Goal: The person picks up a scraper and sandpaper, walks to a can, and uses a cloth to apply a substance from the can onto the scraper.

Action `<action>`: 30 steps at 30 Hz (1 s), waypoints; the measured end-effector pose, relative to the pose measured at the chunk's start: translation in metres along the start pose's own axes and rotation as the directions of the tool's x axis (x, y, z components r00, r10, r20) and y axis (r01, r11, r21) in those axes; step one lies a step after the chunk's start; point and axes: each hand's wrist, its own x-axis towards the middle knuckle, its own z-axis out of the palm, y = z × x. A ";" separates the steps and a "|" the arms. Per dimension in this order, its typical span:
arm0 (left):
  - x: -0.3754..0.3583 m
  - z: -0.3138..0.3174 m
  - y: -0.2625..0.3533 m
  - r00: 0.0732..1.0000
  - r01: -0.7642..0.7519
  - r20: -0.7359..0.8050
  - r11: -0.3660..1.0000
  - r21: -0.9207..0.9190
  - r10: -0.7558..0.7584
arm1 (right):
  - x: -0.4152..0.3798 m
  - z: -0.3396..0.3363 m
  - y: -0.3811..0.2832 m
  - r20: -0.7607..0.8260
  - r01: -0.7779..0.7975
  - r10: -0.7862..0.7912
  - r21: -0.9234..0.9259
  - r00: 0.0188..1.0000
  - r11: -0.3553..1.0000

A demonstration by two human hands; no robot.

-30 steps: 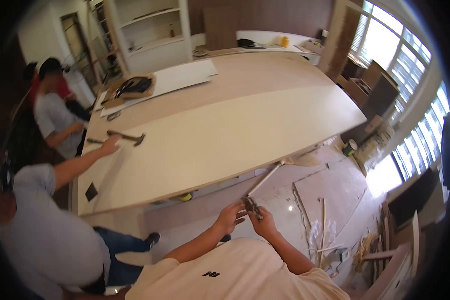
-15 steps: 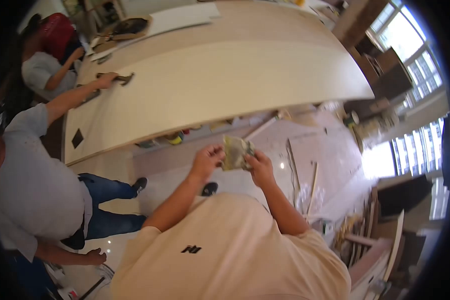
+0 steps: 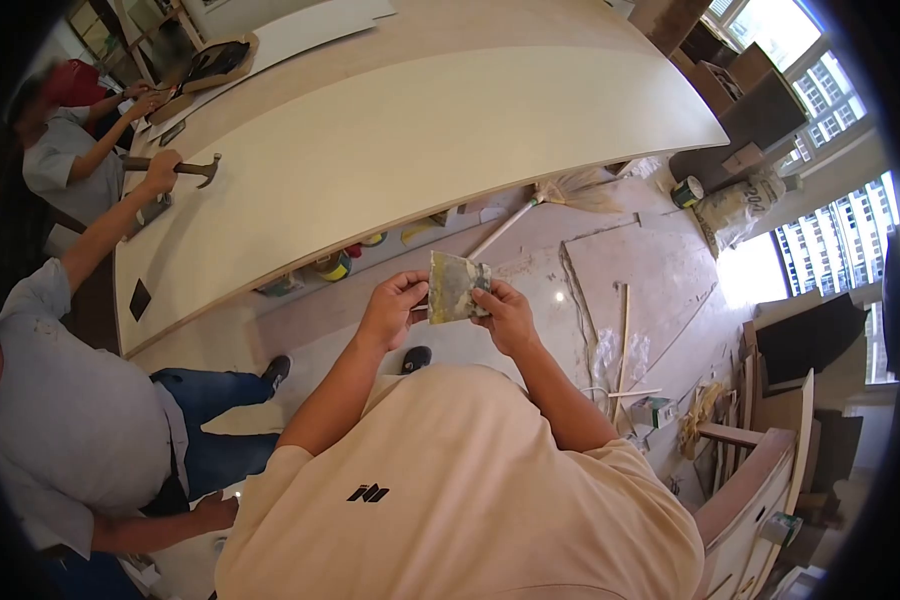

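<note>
A small, flat, squarish piece (image 3: 458, 287) with a worn, blotchy yellow-grey surface is held up in front of my chest. Its material I cannot make out. My left hand (image 3: 394, 312) pinches its left edge between thumb and fingers. On the opposite side, my right hand (image 3: 507, 317) grips it with the thumb on the near face. Some of the fingers are hidden behind the piece.
Ahead stretches a large pale board (image 3: 420, 130) on a worktable. A co-worker at left holds a hammer (image 3: 185, 168) above it; another person stands beyond. A broom (image 3: 545, 195), sticks (image 3: 622, 345) and plastic lie on the floor. Timber pieces (image 3: 740, 435) lean at right.
The view has shifted slightly, and the piece shows more sharply in my hands, still gripped by both. The co-worker's hammer now appears farther left and raised more off the board.
</note>
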 end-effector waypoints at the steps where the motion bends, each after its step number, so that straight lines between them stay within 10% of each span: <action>1: 0.001 0.000 0.000 1.000 0.003 0.000 1.000 0.004 -0.003 | 0.000 0.000 0.001 -0.002 0.001 -0.001 -0.002 1.000 1.000; 30: 0.000 0.005 -0.022 0.983 0.172 -0.103 0.962 0.213 -0.153 | 0.010 -0.021 0.009 -0.092 0.021 0.005 0.274 0.996 0.962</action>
